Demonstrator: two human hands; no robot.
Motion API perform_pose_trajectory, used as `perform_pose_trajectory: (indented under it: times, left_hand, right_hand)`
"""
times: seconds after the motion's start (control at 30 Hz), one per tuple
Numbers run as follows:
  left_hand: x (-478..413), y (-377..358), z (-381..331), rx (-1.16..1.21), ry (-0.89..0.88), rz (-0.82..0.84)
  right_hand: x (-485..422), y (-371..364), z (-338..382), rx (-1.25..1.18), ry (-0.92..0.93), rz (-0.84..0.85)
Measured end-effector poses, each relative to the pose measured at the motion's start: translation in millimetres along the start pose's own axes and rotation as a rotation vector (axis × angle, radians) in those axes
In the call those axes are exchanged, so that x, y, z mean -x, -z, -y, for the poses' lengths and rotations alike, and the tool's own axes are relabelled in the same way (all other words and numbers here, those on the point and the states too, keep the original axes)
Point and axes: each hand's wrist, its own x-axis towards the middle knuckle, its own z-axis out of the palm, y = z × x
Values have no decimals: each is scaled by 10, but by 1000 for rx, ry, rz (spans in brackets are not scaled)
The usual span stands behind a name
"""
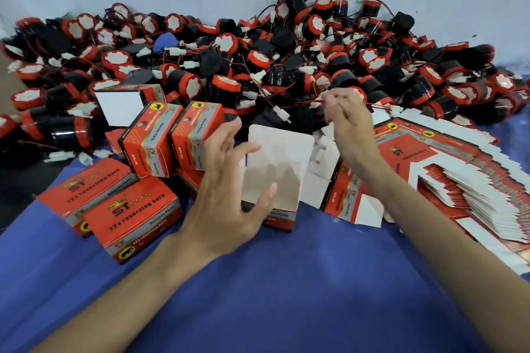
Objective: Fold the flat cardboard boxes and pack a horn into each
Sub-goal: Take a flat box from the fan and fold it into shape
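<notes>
Step (my read): fetching a horn for the box that's already folded up.
L hand (226, 189): grip released, fingers spread and blurred at the left of the box, thumb lying on its white inside.
R hand (348, 120): grip pinching a thin red wire (309, 101) at the near edge of the heap, centre-right of frame. Can't tell which horn it belongs to.
Box: erected red cardboard box (279, 160), centre of frame, on the blue-covered table (286, 295).
Box axis: long axis runs approx. lower frame to upper. White lid flap stands up, mouth seems to face the heap.
Horns: pile of black-and-red cylindrical horns (258, 60) across the upper half, wires tangled.
Plug: white plastic plug (282, 114) hangs just above the flap, left of the R hand.
Done so far: closed red boxes (137, 215), lower left to centre left.
Stock: flat red-and-white cardboard blanks (464, 189) fanned out, right of frame.
How to do it well: lift by the horn body, not the wire alone, since tangled leads may drag neighbours along. L hand should steady the box and keep the flap back. Put the horn in first, then tuck wire + plug inside before closing.
</notes>
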Motion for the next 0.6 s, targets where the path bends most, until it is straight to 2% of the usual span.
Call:
perform_pose_trajectory:
  times: [0.07,0.13,0.23,0.3,0.33,0.37,0.43,0.53,0.6]
  left_hand:
    - [14,3,26,99,139,168]
    - [14,1,38,172,226,241]
    - [5,4,40,266,341,225]
    - [1,0,48,340,380,194]
    - [-4,3,47,370,391,184]
    - [-9,9,42,379,394,182]
    - [-18,10,28,345,387,203]
    - [-21,2,-3,287,357,241]
    - [-21,0,-12,264,350,253]
  right_hand:
    - [55,75,60,-279,-41,2]
    - [66,170,134,-606,-110,10]
    - [7,362,243,-1094,-205,-52]
    - [-24,456,238,-1399,-327,-192]
    - [-20,464,189,-1463,-386,-251]
    - [4,462,130,-1432,-429,-273]
    - [72,449,-8,-1124,-451,-242]
    - [142,503,-195,-483,-442,-112]
    - [145,569,-233,47,-342,79]
